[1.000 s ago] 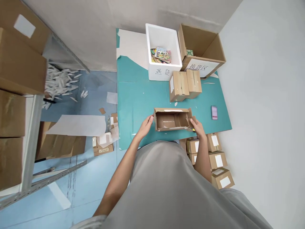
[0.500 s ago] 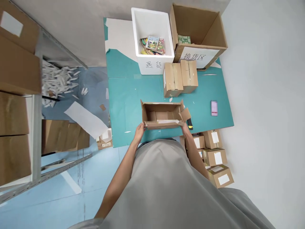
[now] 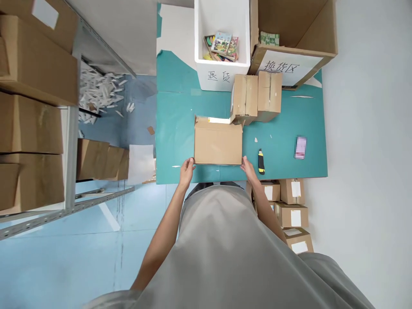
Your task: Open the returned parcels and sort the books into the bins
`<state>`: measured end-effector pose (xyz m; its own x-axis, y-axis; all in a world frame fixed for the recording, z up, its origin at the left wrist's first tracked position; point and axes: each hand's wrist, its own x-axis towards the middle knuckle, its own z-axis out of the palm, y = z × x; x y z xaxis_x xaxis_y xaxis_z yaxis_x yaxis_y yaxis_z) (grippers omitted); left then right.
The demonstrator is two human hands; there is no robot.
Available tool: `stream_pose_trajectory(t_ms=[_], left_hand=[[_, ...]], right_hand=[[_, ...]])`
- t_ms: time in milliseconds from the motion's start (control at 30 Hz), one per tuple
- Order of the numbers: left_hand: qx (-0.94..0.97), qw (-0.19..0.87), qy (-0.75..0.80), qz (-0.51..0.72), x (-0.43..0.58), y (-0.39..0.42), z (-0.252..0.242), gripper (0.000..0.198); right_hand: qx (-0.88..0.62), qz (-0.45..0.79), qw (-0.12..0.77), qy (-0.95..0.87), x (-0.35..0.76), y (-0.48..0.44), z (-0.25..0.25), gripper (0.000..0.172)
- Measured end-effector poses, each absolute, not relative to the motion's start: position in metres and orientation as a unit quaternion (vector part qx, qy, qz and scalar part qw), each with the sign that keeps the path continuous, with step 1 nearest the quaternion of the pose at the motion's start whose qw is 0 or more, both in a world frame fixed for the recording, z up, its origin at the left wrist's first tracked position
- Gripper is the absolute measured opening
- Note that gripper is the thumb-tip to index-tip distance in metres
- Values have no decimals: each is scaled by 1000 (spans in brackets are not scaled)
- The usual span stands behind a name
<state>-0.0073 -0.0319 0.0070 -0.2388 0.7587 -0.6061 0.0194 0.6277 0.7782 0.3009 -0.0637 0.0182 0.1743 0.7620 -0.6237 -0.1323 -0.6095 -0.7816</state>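
A cardboard box (image 3: 218, 141) lies on the green-topped table (image 3: 175, 133) before me, a plain closed face upward and its opening out of sight. At its near left corner, my left hand (image 3: 186, 171) pinches the edge between thumb and fingers. My right hand (image 3: 249, 167) grips the near right corner in the same way. To the right of that hand lies a black and yellow utility knife (image 3: 261, 162). Two small taped cartons, a left one (image 3: 245, 96) and a right one (image 3: 269, 92), stand just beyond the box.
At the back are a white foam bin (image 3: 214, 77) with small books inside and a large open carton (image 3: 289, 68) with a paper sign. A phone (image 3: 300, 147) lies on the right. Shelving with cartons (image 3: 45, 64) is at left; labelled boxes (image 3: 291, 214) sit below the table's right edge.
The box has been turned over: its open inside faced up before, and now a plain face does. The utility knife, partly covered earlier, is in full view. The camera view has shifted.
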Motion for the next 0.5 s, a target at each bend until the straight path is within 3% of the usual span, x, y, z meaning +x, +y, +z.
stream_pose_trajectory(t_ms=[400, 500], left_hand=[[320, 452, 755, 352, -28, -42, 20, 50], [319, 458, 753, 348, -24, -36, 20, 48]], right_hand=[[-664, 549, 425, -278, 273, -43, 14, 76], [-694, 537, 384, -287, 271, -37, 5, 73]])
